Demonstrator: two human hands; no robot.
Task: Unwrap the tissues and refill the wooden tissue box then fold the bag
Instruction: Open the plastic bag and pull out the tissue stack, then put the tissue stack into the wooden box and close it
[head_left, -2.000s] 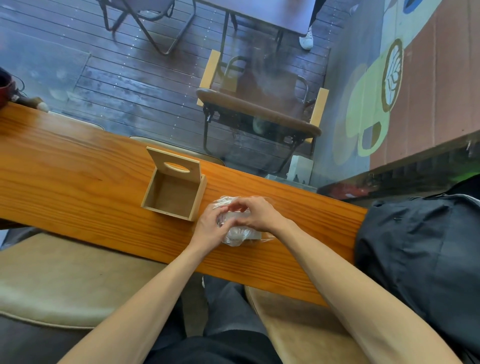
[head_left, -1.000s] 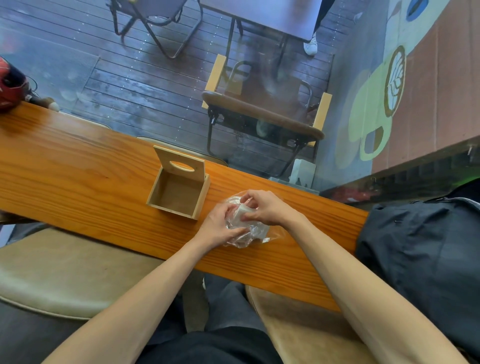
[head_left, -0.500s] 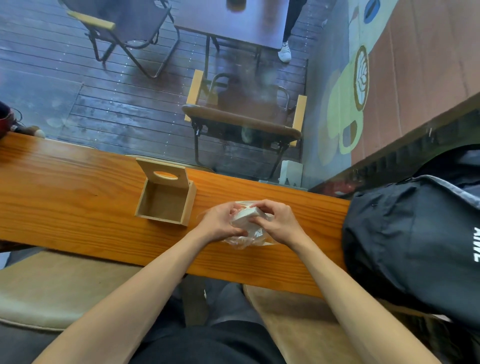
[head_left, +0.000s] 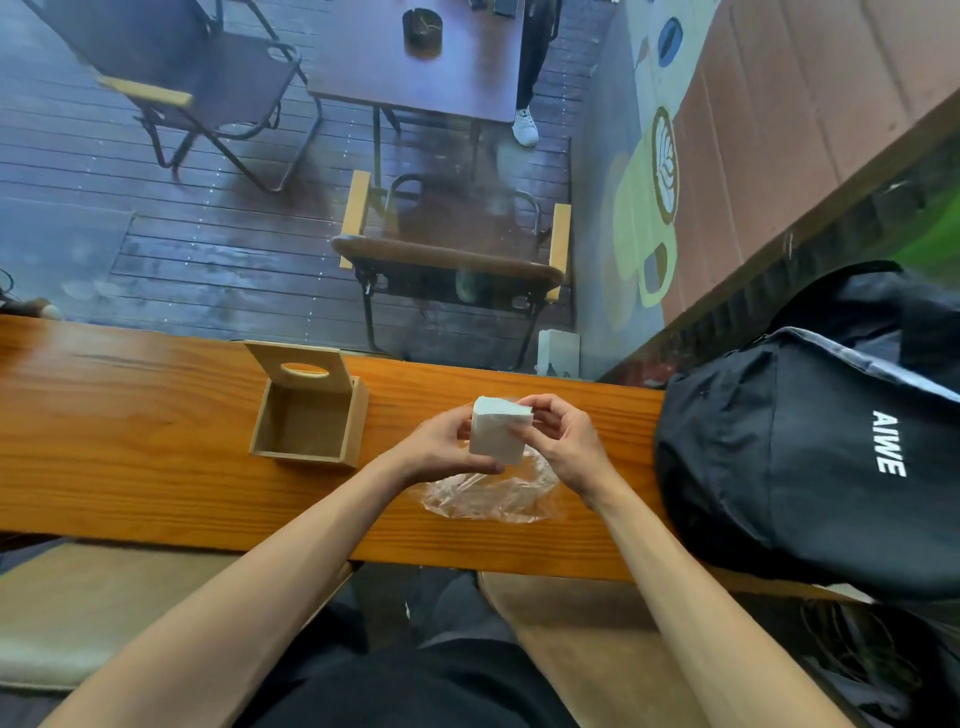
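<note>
A white stack of tissues (head_left: 497, 429) is held above the wooden counter (head_left: 130, 441) between both hands. My left hand (head_left: 439, 449) grips its left and lower side, my right hand (head_left: 563, 441) its right side. Under them the crumpled clear plastic bag (head_left: 488, 496) lies loose on the counter. The wooden tissue box (head_left: 306, 415) stands open to the left of my hands, nothing inside it, its lid with an oval slot tilted up at the back.
A black backpack (head_left: 810, 457) rests on the counter's right end, close to my right forearm. Beyond the counter's far edge is glass, with chairs and a table on decking outside. Padded stools sit below the near edge.
The tissue stack has come out of the plastic bag and is lifted up in both hands. The bag has dropped flat onto the counter.
</note>
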